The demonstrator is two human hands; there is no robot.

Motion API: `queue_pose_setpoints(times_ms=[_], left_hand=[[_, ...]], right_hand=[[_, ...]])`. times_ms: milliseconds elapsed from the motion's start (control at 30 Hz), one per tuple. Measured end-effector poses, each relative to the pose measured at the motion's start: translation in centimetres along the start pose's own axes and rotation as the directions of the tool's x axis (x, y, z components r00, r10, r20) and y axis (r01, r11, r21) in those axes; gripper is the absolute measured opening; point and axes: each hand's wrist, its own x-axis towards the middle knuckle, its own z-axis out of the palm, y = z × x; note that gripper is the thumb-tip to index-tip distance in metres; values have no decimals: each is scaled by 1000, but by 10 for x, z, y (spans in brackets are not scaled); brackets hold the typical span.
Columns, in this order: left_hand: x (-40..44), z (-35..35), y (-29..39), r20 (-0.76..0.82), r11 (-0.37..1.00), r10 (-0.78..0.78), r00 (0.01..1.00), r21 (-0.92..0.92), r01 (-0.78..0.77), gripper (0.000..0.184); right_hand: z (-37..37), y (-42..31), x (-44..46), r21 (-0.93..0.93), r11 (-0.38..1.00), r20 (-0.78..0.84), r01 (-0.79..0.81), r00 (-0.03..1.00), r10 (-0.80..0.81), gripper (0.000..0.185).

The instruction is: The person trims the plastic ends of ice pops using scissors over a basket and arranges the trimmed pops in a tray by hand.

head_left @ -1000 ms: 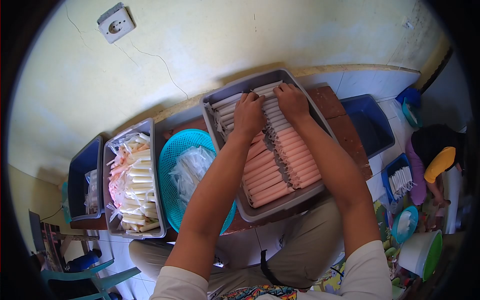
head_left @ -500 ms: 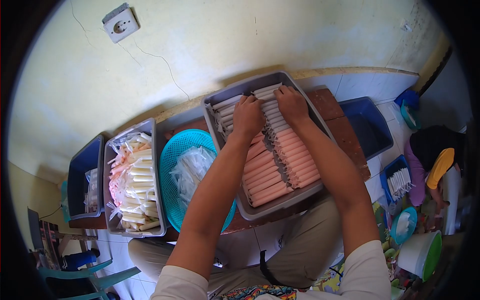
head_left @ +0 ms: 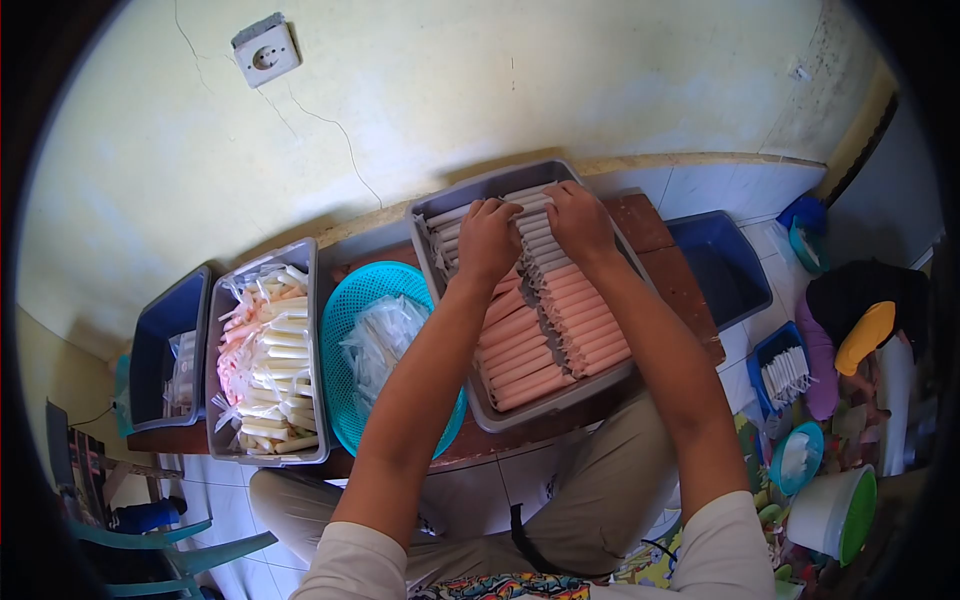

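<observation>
A grey tray (head_left: 455, 398) in front of me holds two columns of slim filled tubes with twisted ends. Pink tubes (head_left: 588, 318) lie in the nearer part, and pale greyish tubes (head_left: 541, 243) fill the far part. My left hand (head_left: 488, 240) is closed over the pale tubes in the left column, its fingertips near the middle gap. Close beside it, my right hand (head_left: 580, 225) curls its fingers around a pale tube at the far end of the right column. My fingers partly hide what they grip.
Left of the tray stand a turquoise basket (head_left: 335, 400) with clear plastic bags (head_left: 385, 335), a grey bin (head_left: 318, 400) of bagged tubes, and a dark blue bin (head_left: 150, 345). At right are an dark blue tub (head_left: 722, 262) and a person (head_left: 865, 325) beside a small blue tray (head_left: 760, 365).
My view has shifted slightly, so the tray appears a little lower. Both hands stay at the far end of the tray, with only small finger movements.
</observation>
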Motion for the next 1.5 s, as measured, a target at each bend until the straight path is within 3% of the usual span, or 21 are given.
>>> queue_pose_setpoints(times_ms=[167,400,600,767,900,967,1500], left_hand=[[0,-28,12,-83,996,53,995,80,-47,21],[-21,-54,-5,-46,982,31,998,188,-22,23],[-26,-57,-14,145,956,-104,984,286,58,25],[-23,-58,-10,329,920,-230,916,380,94,27],[-26,-54,-8,417,896,-208,885,445,0,26],[-30,-50,-9,432,853,-201,879,519,-60,15],[-33,-40,-13,391,768,-198,899,631,-106,14]], right_hand=[[-21,-15,4,181,977,10,-113,994,113,27],[-14,-39,7,279,959,69,-50,997,32,30],[8,-44,-5,257,966,205,-15,978,-40,31],[33,-35,-11,128,991,426,32,901,-84,26],[42,-32,-15,115,990,409,80,905,-120,22],[53,-28,-17,86,979,361,187,910,-205,19],[45,-38,-17,46,957,334,286,898,-285,12]])
